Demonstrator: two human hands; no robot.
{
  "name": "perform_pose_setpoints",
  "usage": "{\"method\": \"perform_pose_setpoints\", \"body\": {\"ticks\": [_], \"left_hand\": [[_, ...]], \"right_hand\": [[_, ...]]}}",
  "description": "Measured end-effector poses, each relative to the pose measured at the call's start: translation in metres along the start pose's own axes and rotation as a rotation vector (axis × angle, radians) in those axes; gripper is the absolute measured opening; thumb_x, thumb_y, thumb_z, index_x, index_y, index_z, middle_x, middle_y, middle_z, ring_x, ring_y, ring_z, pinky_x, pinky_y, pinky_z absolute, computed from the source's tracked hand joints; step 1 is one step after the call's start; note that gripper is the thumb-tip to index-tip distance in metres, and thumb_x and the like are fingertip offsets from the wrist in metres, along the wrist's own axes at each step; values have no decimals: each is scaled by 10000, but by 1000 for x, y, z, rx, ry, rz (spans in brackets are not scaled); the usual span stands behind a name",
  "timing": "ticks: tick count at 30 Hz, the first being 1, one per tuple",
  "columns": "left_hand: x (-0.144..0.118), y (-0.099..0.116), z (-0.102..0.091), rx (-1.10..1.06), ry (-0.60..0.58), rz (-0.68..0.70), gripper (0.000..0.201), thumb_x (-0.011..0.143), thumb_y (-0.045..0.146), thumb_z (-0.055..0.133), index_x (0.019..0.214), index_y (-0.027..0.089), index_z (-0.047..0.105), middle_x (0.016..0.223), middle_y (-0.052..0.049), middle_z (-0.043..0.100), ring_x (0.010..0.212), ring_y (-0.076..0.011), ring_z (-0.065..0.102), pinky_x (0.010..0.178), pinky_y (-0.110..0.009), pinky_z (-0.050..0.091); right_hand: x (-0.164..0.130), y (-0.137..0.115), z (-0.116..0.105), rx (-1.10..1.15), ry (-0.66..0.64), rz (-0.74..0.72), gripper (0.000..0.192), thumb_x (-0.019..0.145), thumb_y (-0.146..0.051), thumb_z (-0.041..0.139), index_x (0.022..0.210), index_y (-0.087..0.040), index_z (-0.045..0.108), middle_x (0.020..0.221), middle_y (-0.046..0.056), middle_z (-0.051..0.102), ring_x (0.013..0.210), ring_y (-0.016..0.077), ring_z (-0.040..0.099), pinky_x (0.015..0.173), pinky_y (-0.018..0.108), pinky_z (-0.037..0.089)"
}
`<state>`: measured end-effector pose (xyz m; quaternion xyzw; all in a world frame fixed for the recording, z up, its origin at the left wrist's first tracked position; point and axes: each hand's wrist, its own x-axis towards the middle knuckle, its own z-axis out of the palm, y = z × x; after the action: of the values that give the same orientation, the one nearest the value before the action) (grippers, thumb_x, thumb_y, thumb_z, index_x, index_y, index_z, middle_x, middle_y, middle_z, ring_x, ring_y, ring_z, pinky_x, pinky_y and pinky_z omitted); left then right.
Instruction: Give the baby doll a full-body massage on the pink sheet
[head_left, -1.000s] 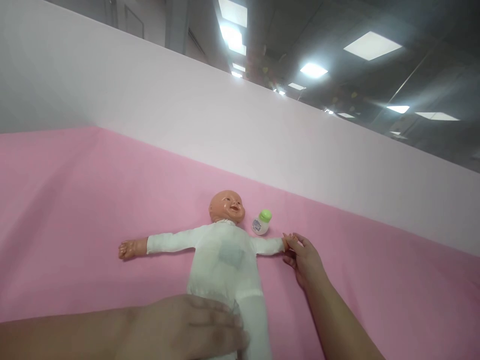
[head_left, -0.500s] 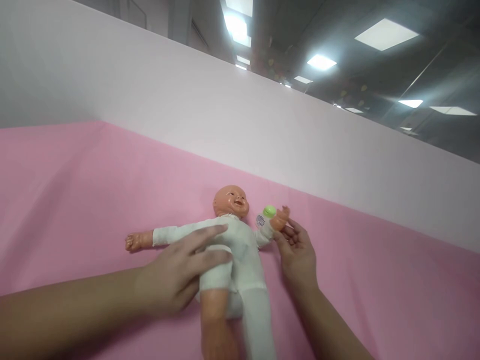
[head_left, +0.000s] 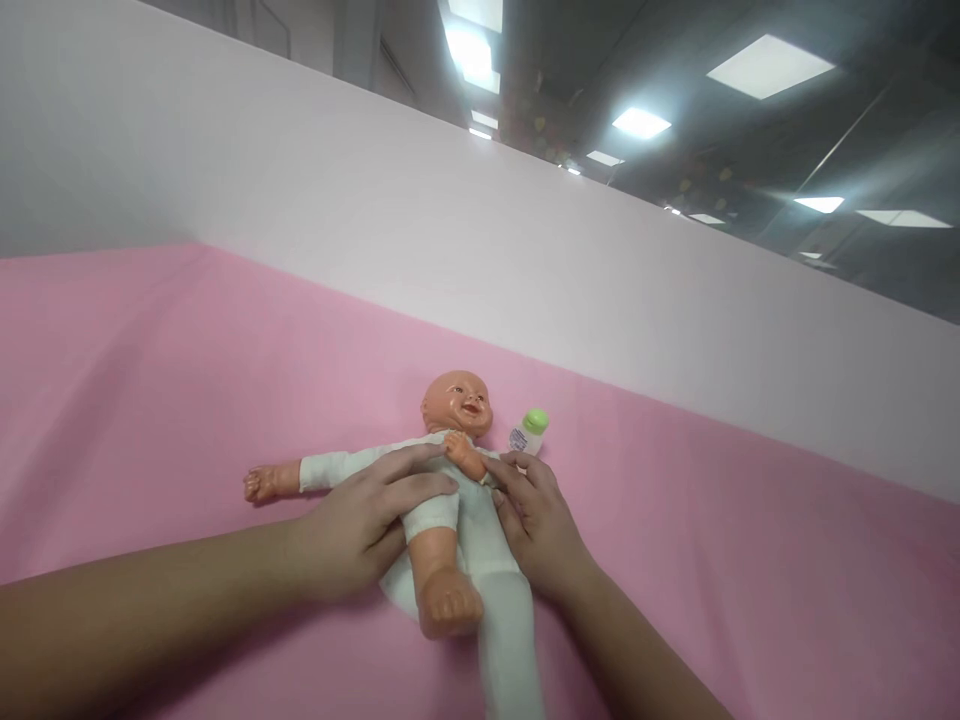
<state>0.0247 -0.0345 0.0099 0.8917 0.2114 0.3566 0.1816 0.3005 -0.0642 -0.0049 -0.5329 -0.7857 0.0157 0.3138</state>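
A baby doll [head_left: 454, 400] in a white suit lies face up on the pink cloth [head_left: 150, 400]. My left hand [head_left: 360, 525] rests on its torso and holds the bent, bare leg, whose foot [head_left: 450, 605] points toward me. My right hand [head_left: 536, 525] holds the doll's arm folded across its chest, the small doll hand [head_left: 459, 450] just under the chin. The doll's other arm [head_left: 277, 480] stretches out to the left. A small white bottle with a green cap [head_left: 529, 430] lies beside the doll's head, just beyond my right fingers.
A pale partition wall [head_left: 450, 230] runs behind the pink cloth. Dark ceiling with lit panels [head_left: 765, 70] shows above it.
My right hand has swung the doll's arm from out at the side across onto its chest. My left hand moved up the body and the doll's leg came up bent.
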Motion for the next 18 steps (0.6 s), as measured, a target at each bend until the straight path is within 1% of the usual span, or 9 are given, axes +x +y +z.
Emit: {"method": "perform_pose_setpoints", "body": {"ticks": [3,5,7,9,11,13,16,17,18], "left_hand": [[-1,2,3,20,27,95,466,937,102,459,1372,246,546,1495,-122,493,1361,-280,518,1117,-476,474],[-4,3,4,76,41,108,482,926,87,465,1370,253,546,1492,-129,497,1356,-288,525,1105,-479,484],[-9,7,4,119,51,116,508,915,75,472,1379,271,538,1500,-127,500,1364,-296,523,1103,-476,486],[-13,15,3,102,55,158,517,909,95,479,1382,298,527,1503,-112,516,1356,-303,536,1093,-465,496],[-15,26,0,47,11,216,483,919,145,488,1365,325,532,1486,-95,550,1325,-303,570,1072,-446,516],[-15,38,-4,7,-73,279,423,936,188,504,1332,331,550,1447,-93,593,1300,-295,597,1062,-428,524],[-12,50,-8,-26,-202,378,386,943,227,556,1320,306,544,1398,-110,637,1306,-284,597,1119,-425,472],[-11,52,-10,-39,-235,397,398,939,244,576,1329,308,536,1390,-109,645,1309,-282,595,1141,-427,448],[-10,54,-11,-49,-264,403,419,932,258,593,1342,319,528,1387,-100,650,1310,-281,596,1157,-426,429]], "right_hand": [[0,0,2,5,-12,-19,462,953,-206,507,1390,-335,584,1434,69,544,1341,274,501,1120,501,462],[1,0,4,47,0,13,456,940,-226,535,1385,-315,580,1407,69,587,1322,278,527,1118,516,458],[2,2,4,125,46,121,466,918,-277,587,1383,-291,571,1348,76,641,1249,284,591,1071,517,496],[3,6,2,256,94,267,495,894,-352,645,1375,-270,567,1304,85,674,1150,281,656,1000,495,545],[3,16,-1,426,124,385,525,870,-423,687,1351,-245,575,1254,96,702,1055,274,699,926,465,582],[3,30,-6,583,172,454,561,843,-468,719,1325,-215,582,1220,108,714,1027,277,708,893,445,590],[1,56,-12,727,334,549,649,807,-517,746,1337,-188,566,1276,121,678,1109,294,676,901,430,582],[-1,65,-14,739,393,595,652,809,-542,732,1329,-184,567,1240,115,687,1077,288,685,862,416,591],[-2,73,-16,728,436,640,634,813,-564,714,1299,-178,583,1152,104,710,994,278,703,793,398,601]]}}
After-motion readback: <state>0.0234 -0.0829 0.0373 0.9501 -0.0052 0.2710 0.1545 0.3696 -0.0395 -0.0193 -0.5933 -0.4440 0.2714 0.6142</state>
